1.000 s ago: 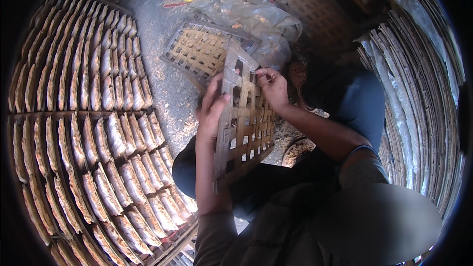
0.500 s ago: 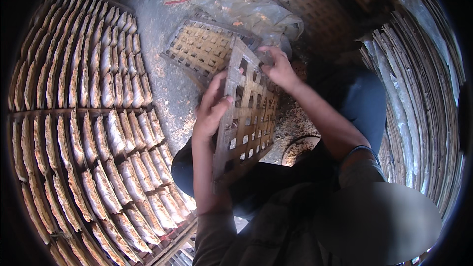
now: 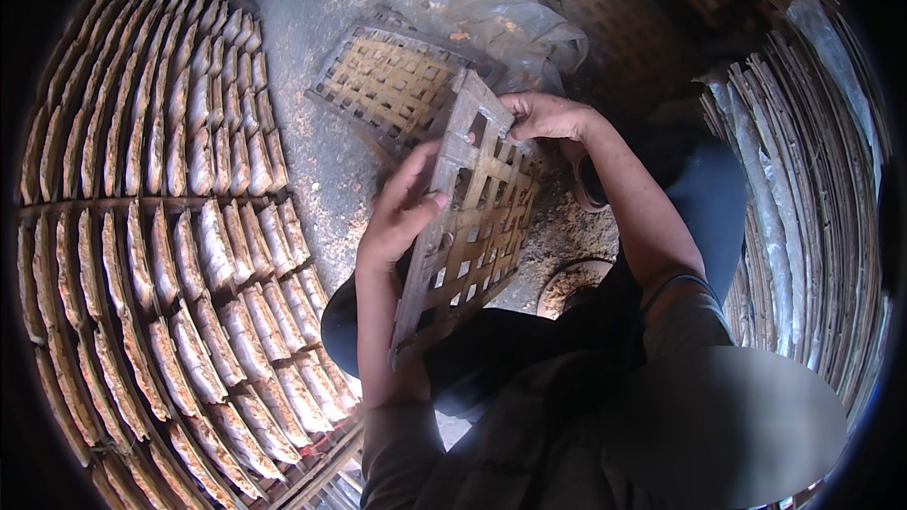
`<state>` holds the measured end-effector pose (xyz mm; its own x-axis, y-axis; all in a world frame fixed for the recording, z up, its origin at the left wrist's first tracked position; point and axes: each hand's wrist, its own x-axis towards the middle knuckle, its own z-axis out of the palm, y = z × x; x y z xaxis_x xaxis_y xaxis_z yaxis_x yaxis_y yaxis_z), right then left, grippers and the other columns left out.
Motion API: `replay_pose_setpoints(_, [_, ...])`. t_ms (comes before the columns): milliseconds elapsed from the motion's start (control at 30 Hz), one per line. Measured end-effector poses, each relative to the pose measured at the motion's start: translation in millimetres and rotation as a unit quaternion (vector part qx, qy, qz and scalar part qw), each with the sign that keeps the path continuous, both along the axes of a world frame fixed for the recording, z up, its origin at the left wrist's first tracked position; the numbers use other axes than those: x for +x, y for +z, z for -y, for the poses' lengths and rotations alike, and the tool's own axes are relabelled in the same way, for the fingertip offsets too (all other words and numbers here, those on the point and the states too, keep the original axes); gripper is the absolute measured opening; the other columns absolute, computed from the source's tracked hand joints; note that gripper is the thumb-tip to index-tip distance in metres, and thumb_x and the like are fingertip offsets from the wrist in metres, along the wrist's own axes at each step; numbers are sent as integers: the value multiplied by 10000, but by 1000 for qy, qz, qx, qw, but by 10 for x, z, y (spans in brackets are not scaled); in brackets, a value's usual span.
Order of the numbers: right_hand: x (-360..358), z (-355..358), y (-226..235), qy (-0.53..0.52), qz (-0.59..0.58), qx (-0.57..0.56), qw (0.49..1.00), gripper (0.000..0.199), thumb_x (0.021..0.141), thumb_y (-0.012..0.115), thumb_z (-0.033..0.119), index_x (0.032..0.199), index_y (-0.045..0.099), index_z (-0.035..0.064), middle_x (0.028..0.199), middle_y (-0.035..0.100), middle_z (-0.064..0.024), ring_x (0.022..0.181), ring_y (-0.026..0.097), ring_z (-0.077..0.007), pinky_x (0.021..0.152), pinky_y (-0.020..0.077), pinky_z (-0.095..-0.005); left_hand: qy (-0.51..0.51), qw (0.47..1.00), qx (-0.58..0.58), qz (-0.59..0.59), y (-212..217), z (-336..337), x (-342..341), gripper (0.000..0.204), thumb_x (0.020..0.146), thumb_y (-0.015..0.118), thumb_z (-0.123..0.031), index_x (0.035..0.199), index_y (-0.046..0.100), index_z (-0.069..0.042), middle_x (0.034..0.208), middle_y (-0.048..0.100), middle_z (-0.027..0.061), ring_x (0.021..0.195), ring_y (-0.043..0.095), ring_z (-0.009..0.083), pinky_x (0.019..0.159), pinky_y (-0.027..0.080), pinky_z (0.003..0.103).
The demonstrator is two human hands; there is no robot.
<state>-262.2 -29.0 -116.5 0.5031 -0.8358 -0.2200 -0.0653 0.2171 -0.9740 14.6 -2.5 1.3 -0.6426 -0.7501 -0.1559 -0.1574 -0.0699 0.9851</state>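
Head view, looking down: a woven bamboo lattice tray [image 3: 468, 227] is held tilted above the lap. Its left edge is gripped by the left hand [image 3: 402, 212], thumb across the slats, and its upper corner is pinched by the closed fingers of the right hand [image 3: 546, 115]. Only the edges are held, so the tray could twist or slip from the grip, and thin slats might crack under the pinch. A second lattice tray [image 3: 392, 85] is seen flat on the gritty ground [image 3: 321, 170] just beyond, beside crumpled clear plastic sheeting [image 3: 491, 9]. Rows of overlapping pale slabs on racks [image 3: 161, 227] fill the left side, and stacked round trays [image 3: 803, 198] crowd the right. Little free room is left around the knees, so a dropped tray would likely land on the one below.
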Motion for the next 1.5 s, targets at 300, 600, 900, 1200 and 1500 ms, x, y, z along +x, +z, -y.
replay_pose_setpoints(300, [194,-24,48,-40,61,-32,997,464,823,646,-2,1277,553,19,1164,651,-29,1073,570,-112,982,441,-309,6,1000,-5,-3,41,-23,-31,689,700,586,-245,1327,480,17,1361,525,146,1294,455,257,1124,280,359])
replay_pose_setpoints(600, [120,-38,256,-41,-209,-146,966,579,815,608,78,1381,485,63,1281,603,-184,1211,562,-293,1031,423,-379,-20,998,-11,-52,-56,63,70,585,825,563,-84,1386,426,12,1381,495,120,1310,427,219,1115,279,330])
replay_pose_setpoints(900, [200,-70,237,-75,-7,-109,991,502,849,659,63,1333,527,42,1192,651,-84,1097,575,-150,982,438,-318,-14,999,-11,-50,20,57,24,591,803,520,-86,1377,432,23,1366,510,128,1298,443,231,1107,301,342])
replay_pose_setpoints(1200, [220,-31,135,-69,45,-86,993,411,891,651,-1,1286,538,14,1153,644,-34,1099,546,-112,995,418,-304,-3,999,-6,-40,23,33,12,654,768,567,-181,1377,437,20,1344,525,137,1280,462,241,1101,316,356])
replay_pose_setpoints(1500, [168,-26,145,-42,10,-70,997,439,896,605,-5,1327,535,44,1178,648,-53,1099,566,-129,1001,424,-315,2,1000,-3,-26,16,-14,42,663,781,568,-154,1404,416,15,1367,510,140,1296,452,238,1107,311,356])
